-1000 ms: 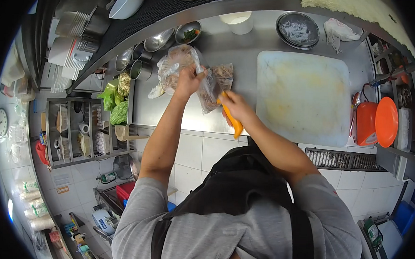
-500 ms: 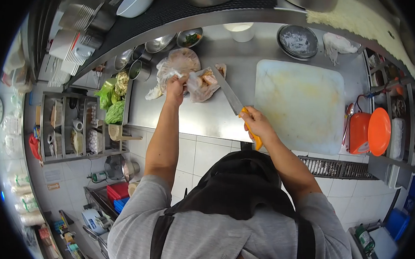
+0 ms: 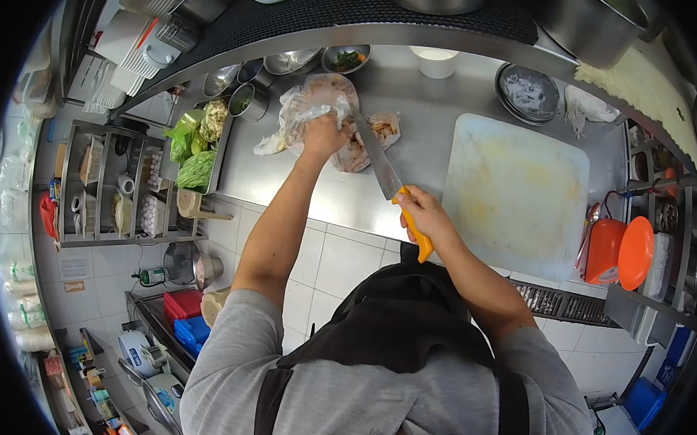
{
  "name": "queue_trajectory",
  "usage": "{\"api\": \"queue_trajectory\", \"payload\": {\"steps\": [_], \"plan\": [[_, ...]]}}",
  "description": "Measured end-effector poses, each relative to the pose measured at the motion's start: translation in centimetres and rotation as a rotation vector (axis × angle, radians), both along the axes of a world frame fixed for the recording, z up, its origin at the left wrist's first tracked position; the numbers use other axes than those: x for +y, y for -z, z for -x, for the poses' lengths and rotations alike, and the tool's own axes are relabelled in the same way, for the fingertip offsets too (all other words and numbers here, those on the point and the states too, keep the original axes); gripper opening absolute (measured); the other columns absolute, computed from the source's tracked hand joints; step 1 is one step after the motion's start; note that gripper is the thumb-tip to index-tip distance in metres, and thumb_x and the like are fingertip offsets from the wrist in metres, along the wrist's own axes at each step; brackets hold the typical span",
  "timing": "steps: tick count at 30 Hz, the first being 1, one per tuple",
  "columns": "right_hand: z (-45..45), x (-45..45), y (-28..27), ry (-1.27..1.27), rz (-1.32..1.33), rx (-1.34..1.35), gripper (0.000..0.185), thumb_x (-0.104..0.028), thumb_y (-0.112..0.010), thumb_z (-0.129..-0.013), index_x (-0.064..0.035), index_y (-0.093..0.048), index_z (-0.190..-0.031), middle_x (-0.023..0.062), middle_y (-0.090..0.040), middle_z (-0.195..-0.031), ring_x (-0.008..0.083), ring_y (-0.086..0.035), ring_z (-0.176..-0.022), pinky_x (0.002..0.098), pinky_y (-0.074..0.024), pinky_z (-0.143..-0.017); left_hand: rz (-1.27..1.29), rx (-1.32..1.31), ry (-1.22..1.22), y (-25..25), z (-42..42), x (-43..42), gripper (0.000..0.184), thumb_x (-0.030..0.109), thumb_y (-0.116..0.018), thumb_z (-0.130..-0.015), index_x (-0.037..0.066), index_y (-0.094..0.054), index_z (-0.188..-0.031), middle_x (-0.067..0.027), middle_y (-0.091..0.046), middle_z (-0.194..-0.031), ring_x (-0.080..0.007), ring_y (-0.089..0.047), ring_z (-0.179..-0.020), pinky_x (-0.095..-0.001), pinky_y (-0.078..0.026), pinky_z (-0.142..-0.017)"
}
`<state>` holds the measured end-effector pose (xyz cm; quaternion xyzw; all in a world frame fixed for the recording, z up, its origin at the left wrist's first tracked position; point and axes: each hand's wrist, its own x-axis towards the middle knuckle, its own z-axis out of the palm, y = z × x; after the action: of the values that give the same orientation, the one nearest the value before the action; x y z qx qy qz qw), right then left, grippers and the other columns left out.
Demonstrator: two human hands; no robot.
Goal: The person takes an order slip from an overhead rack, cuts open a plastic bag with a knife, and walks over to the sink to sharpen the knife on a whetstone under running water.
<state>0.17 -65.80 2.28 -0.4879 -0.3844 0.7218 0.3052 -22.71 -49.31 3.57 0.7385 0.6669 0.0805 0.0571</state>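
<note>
My right hand [image 3: 428, 213] is wrapped round the yellow handle of a large knife [image 3: 381, 158], its blade angled up and left over the steel counter. Beside the blade, my left hand [image 3: 326, 136] is closed on a clear plastic bag [image 3: 315, 95]; its fingertips are partly hidden. Pale, brownish pieces that look like raw meat [image 3: 353, 154] lie in plastic under and next to that hand. More of them, in another part of the plastic [image 3: 385, 127], show just right of the blade. I cannot tell whether the blade touches the plastic.
A white cutting board [image 3: 516, 198] lies to the right. Metal bowls [image 3: 346, 57], a white tub [image 3: 435, 62] and stacked dark pans [image 3: 527, 93] stand along the back. Vegetables [image 3: 195, 145] sit at the left end. A low shelf [image 3: 480, 43] overhangs the counter; orange plastic items [image 3: 635, 253] are at right.
My left hand has moved right, across the bag and closer to the blade, pulling plastic over the meat pieces. The knife stays at nearly the same angle. The whole view has shifted slightly.
</note>
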Motion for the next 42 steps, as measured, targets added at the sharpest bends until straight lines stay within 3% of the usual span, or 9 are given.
{"api": "queue_trajectory", "payload": {"steps": [5, 12, 16, 22, 28, 33, 39, 41, 42], "plan": [[4.2, 5.7, 1.4, 0.098, 0.046, 0.162, 0.03, -0.032, -0.051, -0.094, -0.0036, -0.055, -0.104, 0.0071, -0.052, -0.058, 0.0182, -0.049, -0.035, 0.0325, -0.0372, -0.033, 0.033, -0.337, 0.184, 0.3, -0.9, -1.0, 0.021, 0.023, -0.067, -0.076, 0.004, -0.069, -0.086, -0.0203, -0.067, -0.089, -0.0377, -0.064, -0.083, -0.0439, -0.049, -0.077], [4.7, 2.0, 3.2, -0.019, 0.077, 0.154, 0.03, -0.032, -0.05, -0.095, -0.004, -0.054, -0.105, 0.0089, -0.054, -0.059, 0.0187, -0.049, -0.036, 0.033, -0.0372, -0.033, 0.084, -0.449, -0.095, 1.4, 0.0, 0.0, 0.021, 0.023, -0.068, -0.081, 0.005, -0.07, -0.092, -0.0126, -0.07, -0.085, -0.0218, -0.065, -0.08, -0.0338, -0.048, -0.074], [3.2, 1.5, 3.3, -0.004, 0.141, 0.137, 0.031, -0.031, -0.05, -0.094, -0.0055, -0.054, -0.11, 0.0087, -0.054, -0.06, 0.0177, -0.049, -0.036, 0.0324, -0.0374, -0.034, 0.077, -0.579, -0.014, -0.4, -1.8, -1.7, 0.019, 0.018, -0.066, -0.083, 0.001, -0.069, -0.091, -0.0099, -0.068, -0.081, -0.0183, -0.062, -0.076, -0.03, -0.047, -0.074], [-0.4, 3.6, 1.5, 0.078, 0.067, -0.063, 0.032, -0.032, -0.05, -0.094, -0.0065, -0.054, -0.113, 0.0071, -0.054, -0.061, 0.0165, -0.048, -0.036, 0.031, -0.0383, -0.035, 0.03, -1.488, -0.252, 0.5, 1.4, -2.8, 0.013, 0.01, -0.065, -0.085, 0.0, -0.064, -0.095, -0.0025, -0.062, -0.087, -0.0111, -0.053, -0.077, -0.0286, -0.042, -0.069], [-0.3, 3.8, 0.9, 0.035, 0.032, -0.158, 0.032, -0.031, -0.05, -0.095, -0.0047, -0.054, -0.113, 0.0063, -0.053, -0.059, 0.0159, -0.048, -0.036, 0.0306, -0.038, -0.036, 0.049, -0.817, -0.668, 6.7, 4.6, -4.8, 0.022, 0.02, -0.069, -0.082, 0.001, -0.068, -0.092, -0.005, -0.065, -0.083, -0.0149, -0.058, -0.077, -0.0293, -0.045, -0.071], [-4.0, 0.9, -2.5, 0.117, -0.022, -0.164, 0.034, -0.03, -0.053, -0.094, -0.0025, -0.055, -0.114, 0.0058, -0.053, -0.059, 0.0146, -0.048, -0.037, 0.0292, -0.0385, -0.037, 0.117, -1.039, -0.57, 5.8, 3.9, -5.1, 0.029, 0.026, -0.071, -0.081, 0.004, -0.064, -0.098, -0.0021, -0.062, -0.08, -0.0129, -0.053, -0.069, -0.0286, -0.041, -0.058], [-12.1, -9.3, 1.6, 0.493, -0.266, -0.769, 0.042, -0.031, -0.058, -0.09, -0.008, -0.052, -0.125, 0.0137, -0.062, -0.069, 0.0235, -0.06, -0.049, 0.0357, -0.0492, -0.048, -0.024, -1.105, -0.468, 5.8, 6.1, -6.8, 0.054, 0.031, -0.072, -0.081, 0.004, -0.053, -0.123, -0.0091, -0.064, -0.101, -0.0196, -0.059, -0.091, -0.031, -0.045, -0.078], [-14.4, -14.0, 3.9, 0.335, -0.366, -1.273, 0.041, -0.028, -0.059, -0.088, -0.0102, -0.052, -0.124, 0.0203, -0.065, -0.078, 0.0356, -0.065, -0.067, 0.0446, -0.0521, -0.062, -0.375, -1.033, -0.332, 7.9, 8.1, -7.1, 0.048, 0.018, -0.067, -0.086, 0.001, -0.05, -0.127, -0.0129, -0.055, -0.123, -0.0228, -0.053, -0.111, -0.0329, -0.043, -0.093], [-15.1, -16.0, 3.6, 0.309, -0.301, -1.271, 0.04, -0.028, -0.059, -0.087, -0.0106, -0.053, -0.123, 0.0213, -0.065, -0.081, 0.0389, -0.063, -0.073, 0.0473, -0.0511, -0.066, -0.446, -0.944, -0.297, 4.6, 7.4, -8.3, 0.043, 0.011, -0.064, -0.087, 0.0, -0.05, -0.127, -0.0135, -0.055, -0.124, -0.0235, -0.051, -0.113, -0.0356, -0.04, -0.098]]}}
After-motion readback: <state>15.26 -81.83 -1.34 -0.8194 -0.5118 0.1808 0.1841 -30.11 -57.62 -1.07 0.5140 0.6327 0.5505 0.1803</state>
